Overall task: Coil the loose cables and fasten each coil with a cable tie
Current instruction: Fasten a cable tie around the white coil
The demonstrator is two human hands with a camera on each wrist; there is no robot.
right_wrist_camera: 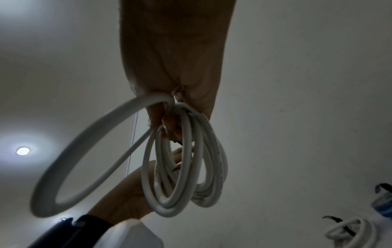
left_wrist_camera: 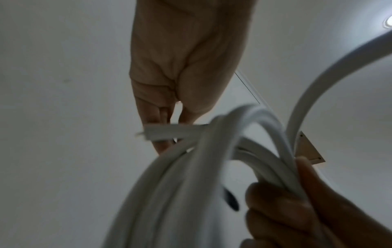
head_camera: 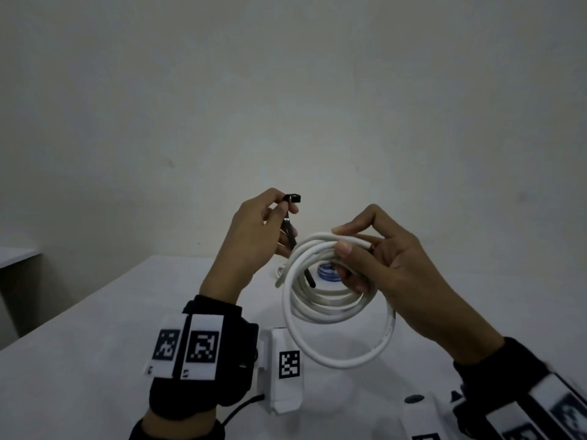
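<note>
the right hand holds a white cable coil up above the white table, thumb and curled fingers pinching the bundled loops at the coil's 1 o'clock edge; the rest of the loops hang free below, one wider loop sagging lowest toward 6 o'clock. in the right wrist view the same coil dangles from the closed fingers, the wide loop swinging out toward 8 o'clock.

the left hand, at about 10 o'clock from the coil, pinches a black cable tie near its head between thumb and fingertips — the strap runs down toward 5 o'clock and its tail pokes through the middle of the coil.

on the table beyond the coil lies a blue roll, partly hidden. the right wrist view shows another white coil at 4 o'clock, with something black across it — too blurred to tell what.
</note>
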